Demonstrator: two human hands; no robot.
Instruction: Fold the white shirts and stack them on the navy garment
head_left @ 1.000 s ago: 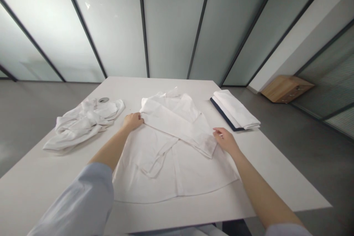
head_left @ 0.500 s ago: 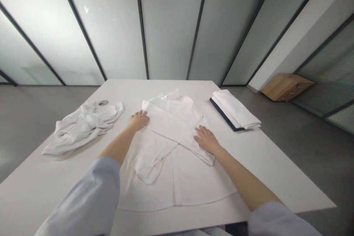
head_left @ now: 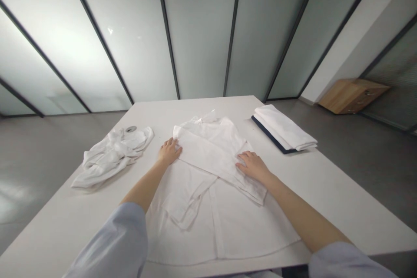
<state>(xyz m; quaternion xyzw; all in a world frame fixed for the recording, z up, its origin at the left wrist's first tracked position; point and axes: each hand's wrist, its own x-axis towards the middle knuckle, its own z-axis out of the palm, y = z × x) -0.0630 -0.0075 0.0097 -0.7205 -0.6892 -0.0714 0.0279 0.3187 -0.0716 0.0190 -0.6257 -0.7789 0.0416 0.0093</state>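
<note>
A white shirt (head_left: 241,226) lies spread on the white table, its collar toward the far side and its hem toward me. Both sleeves are laid across its front, one over the other. My left hand (head_left: 170,151) rests at the shirt's upper left edge, fingers stretched out beside the shoulder fold. On the right side, my right hand (head_left: 253,165) lies with fingers extended on the crossed sleeve near the shirt's edge. Neither hand grips the cloth.
A crumpled white garment (head_left: 112,156) lies to the left, with a small grey round object (head_left: 131,129) behind it. Folded white cloth (head_left: 283,126) sits on a dark folded piece (head_left: 270,138) at the right. Beyond the table (head_left: 342,200) stands a wooden cabinet (head_left: 353,95).
The camera view has shifted and tilted slightly, so everything sits a little further right. Both hands stay at nearly the same places on the shirt.
</note>
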